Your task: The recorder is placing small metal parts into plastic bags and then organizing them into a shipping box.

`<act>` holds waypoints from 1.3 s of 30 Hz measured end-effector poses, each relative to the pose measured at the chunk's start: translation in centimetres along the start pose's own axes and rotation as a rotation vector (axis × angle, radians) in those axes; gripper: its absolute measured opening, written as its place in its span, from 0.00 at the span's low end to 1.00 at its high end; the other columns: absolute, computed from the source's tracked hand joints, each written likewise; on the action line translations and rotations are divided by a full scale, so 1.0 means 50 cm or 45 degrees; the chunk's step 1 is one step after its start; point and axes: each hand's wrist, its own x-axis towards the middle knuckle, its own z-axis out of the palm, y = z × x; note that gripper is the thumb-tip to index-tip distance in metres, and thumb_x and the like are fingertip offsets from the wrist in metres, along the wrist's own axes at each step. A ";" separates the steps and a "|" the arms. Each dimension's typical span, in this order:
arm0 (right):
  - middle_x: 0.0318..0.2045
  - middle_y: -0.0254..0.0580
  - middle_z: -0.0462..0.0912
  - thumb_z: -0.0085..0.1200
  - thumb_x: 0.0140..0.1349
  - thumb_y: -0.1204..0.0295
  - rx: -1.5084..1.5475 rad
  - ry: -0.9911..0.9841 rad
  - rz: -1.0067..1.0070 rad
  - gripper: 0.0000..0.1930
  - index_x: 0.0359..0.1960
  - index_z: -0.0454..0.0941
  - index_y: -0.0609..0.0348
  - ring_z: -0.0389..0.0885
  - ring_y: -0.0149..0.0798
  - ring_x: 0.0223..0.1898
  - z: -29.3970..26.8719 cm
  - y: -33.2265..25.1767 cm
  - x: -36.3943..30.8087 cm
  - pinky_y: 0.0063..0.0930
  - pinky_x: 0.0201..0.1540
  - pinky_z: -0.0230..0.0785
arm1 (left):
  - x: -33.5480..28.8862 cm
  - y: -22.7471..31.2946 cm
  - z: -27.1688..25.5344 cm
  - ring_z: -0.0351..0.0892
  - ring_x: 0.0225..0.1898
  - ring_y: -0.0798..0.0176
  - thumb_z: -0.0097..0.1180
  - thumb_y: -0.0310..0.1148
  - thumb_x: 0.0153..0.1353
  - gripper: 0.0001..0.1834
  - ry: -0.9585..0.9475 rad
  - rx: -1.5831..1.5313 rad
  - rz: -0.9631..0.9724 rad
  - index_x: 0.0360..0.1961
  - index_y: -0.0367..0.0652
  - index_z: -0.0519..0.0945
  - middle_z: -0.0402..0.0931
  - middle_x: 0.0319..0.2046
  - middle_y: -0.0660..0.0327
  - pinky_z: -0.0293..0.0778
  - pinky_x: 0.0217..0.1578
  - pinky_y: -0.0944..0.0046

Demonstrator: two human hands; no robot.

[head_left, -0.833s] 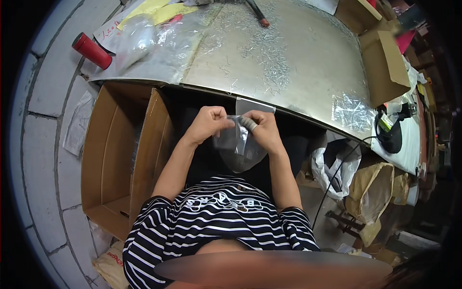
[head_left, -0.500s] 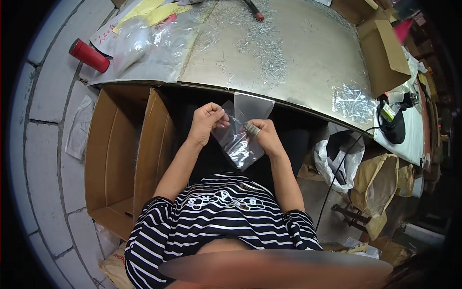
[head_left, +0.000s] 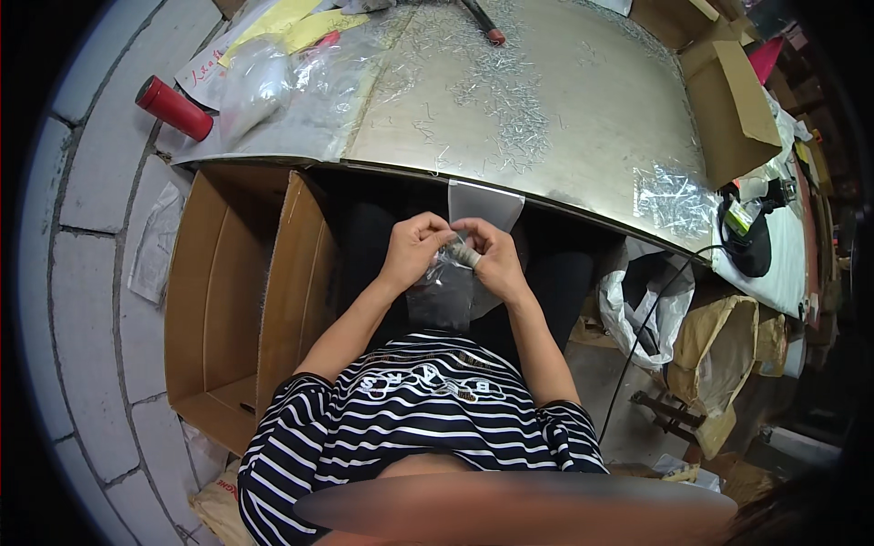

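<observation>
A clear plastic bag (head_left: pixel 441 302) hangs down over my lap from my two hands. My left hand (head_left: pixel 415 250) pinches its upper edge between thumb and fingers. Close beside it, my right hand (head_left: pixel 496 262) is closed on the same edge, and the fingertips of both hands nearly meet. A greyish wrap (head_left: pixel 464 253) covers one digit of the right hand. Just beyond the hands, a flat translucent plastic piece (head_left: pixel 488 202) hangs at the table's front edge. Whether anything small lies inside the bag, I cannot tell.
Many small metal pins (head_left: pixel 510 114) lie scattered on the metal-topped table (head_left: pixel 610 118). An open cardboard box (head_left: pixel 214 300) stands to my left, a red tumbler (head_left: pixel 173 107) at the table's left end. White (head_left: pixel 642 300) and brown sacks (head_left: pixel 715 350) sit at right.
My hands have come together at the bag's edge, the right moving inward and the left slightly right. The bag, spread at a slant before, now hangs straighter below them.
</observation>
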 end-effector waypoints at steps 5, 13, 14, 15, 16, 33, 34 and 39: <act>0.23 0.29 0.78 0.58 0.59 0.76 0.051 -0.356 0.176 0.03 0.32 0.78 0.64 0.74 0.22 0.23 -0.036 0.062 -0.046 0.18 0.25 0.67 | -0.009 -0.042 -0.028 0.71 0.18 0.79 0.64 0.24 0.53 0.02 -0.524 -0.063 -0.310 0.27 0.37 0.83 0.77 0.19 0.68 0.65 0.19 0.77; 0.30 0.47 0.83 0.60 0.54 0.69 -1.024 -0.144 0.062 0.09 0.37 0.84 0.54 0.82 0.51 0.33 -0.069 0.172 -0.081 0.37 0.39 0.73 | -0.006 -0.174 -0.050 0.76 0.23 0.69 0.69 0.26 0.44 0.09 -0.580 0.520 -0.200 0.23 0.35 0.80 0.78 0.20 0.60 0.71 0.27 0.68; 0.30 0.47 0.83 0.60 0.54 0.69 -1.027 -0.151 0.057 0.09 0.37 0.84 0.54 0.82 0.51 0.33 -0.077 0.169 -0.077 0.37 0.39 0.73 | -0.006 -0.186 -0.045 0.76 0.23 0.69 0.69 0.26 0.44 0.09 -0.571 0.519 -0.199 0.23 0.35 0.80 0.78 0.20 0.60 0.71 0.27 0.68; 0.30 0.47 0.84 0.61 0.54 0.69 -1.047 -0.108 0.052 0.09 0.37 0.85 0.54 0.82 0.51 0.33 -0.085 0.143 -0.069 0.37 0.38 0.74 | -0.004 -0.179 -0.033 0.77 0.23 0.67 0.69 0.26 0.45 0.10 -0.471 0.504 -0.133 0.24 0.35 0.79 0.79 0.20 0.58 0.72 0.27 0.66; 0.30 0.46 0.84 0.61 0.54 0.69 -1.066 -0.064 0.047 0.09 0.37 0.85 0.54 0.83 0.50 0.33 -0.091 0.107 -0.064 0.37 0.38 0.74 | 0.000 -0.166 -0.022 0.78 0.23 0.65 0.69 0.27 0.45 0.10 -0.371 0.491 -0.067 0.24 0.34 0.79 0.79 0.20 0.57 0.72 0.28 0.65; 0.66 0.52 0.64 0.49 0.67 0.67 -0.550 0.167 -0.055 0.21 0.61 0.70 0.57 0.65 0.50 0.65 -0.218 -0.090 0.205 0.35 0.66 0.56 | 0.056 -0.224 0.007 0.75 0.29 0.74 0.64 0.28 0.50 0.10 -0.105 -0.461 -0.185 0.33 0.36 0.79 0.76 0.25 0.66 0.71 0.34 0.74; 0.66 0.52 0.64 0.49 0.67 0.67 -0.552 0.160 -0.045 0.21 0.61 0.70 0.57 0.65 0.50 0.65 -0.215 -0.080 0.210 0.35 0.66 0.56 | 0.054 -0.218 0.012 0.75 0.30 0.73 0.63 0.30 0.51 0.10 -0.187 -0.543 -0.258 0.33 0.36 0.78 0.76 0.26 0.65 0.71 0.36 0.74; 0.64 0.48 0.67 0.51 0.63 0.69 -1.339 0.235 -0.517 0.22 0.59 0.70 0.58 0.62 0.52 0.66 -0.107 -0.046 0.206 0.38 0.65 0.59 | 0.025 -0.204 0.032 0.81 0.39 0.65 0.53 0.46 0.66 0.21 -0.349 -0.986 -0.517 0.41 0.34 0.79 0.82 0.38 0.57 0.76 0.42 0.66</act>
